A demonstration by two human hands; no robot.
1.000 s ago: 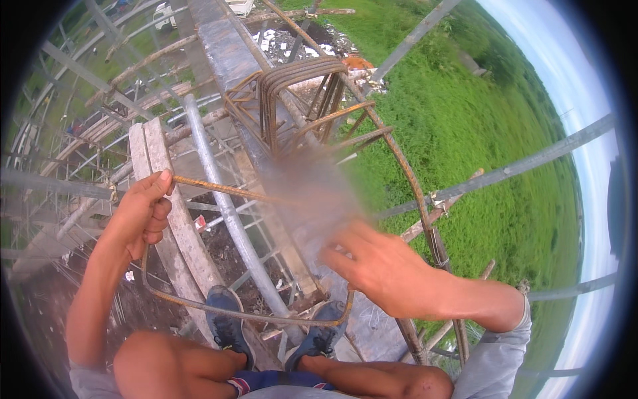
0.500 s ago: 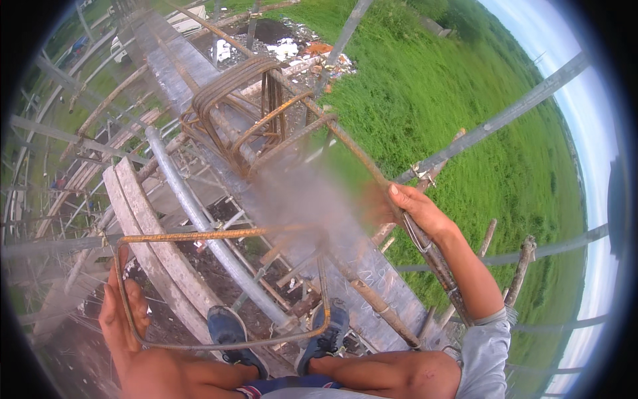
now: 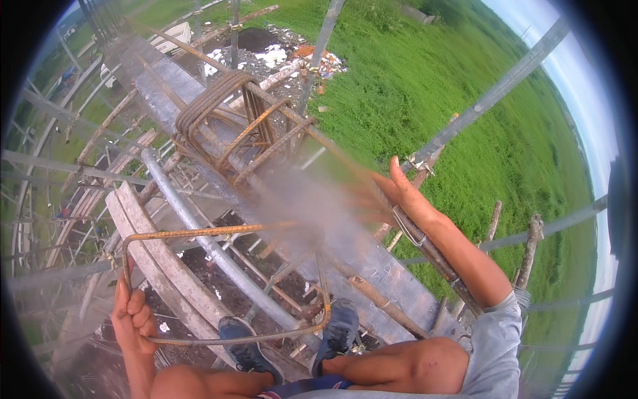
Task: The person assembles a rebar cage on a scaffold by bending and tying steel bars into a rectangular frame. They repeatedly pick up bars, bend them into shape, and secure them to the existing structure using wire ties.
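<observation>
I sit high on a scaffold with my knees and blue shoes [image 3: 247,346] below me. My left hand [image 3: 131,317] is closed around the corner of a rusty rectangular rebar stirrup [image 3: 199,233] that spans in front of my legs. My right hand [image 3: 399,196] reaches forward to the right, fingers around a long rusty rebar [image 3: 432,249] that runs along the edge of the formwork. A blurred patch hides the area just left of that hand. A stack of bent stirrups [image 3: 226,116] rests further ahead on the beam cage.
A galvanised scaffold pipe [image 3: 199,229] and wooden planks [image 3: 166,272] run under my feet. More pipes [image 3: 492,96] cross on the right. Far below lie green grass [image 3: 465,100] and a rubble heap [image 3: 286,53].
My left hand has dropped lower with the stirrup, which now hangs in front of my legs. My right hand has moved up and right onto the long rebar. The view has tilted forward.
</observation>
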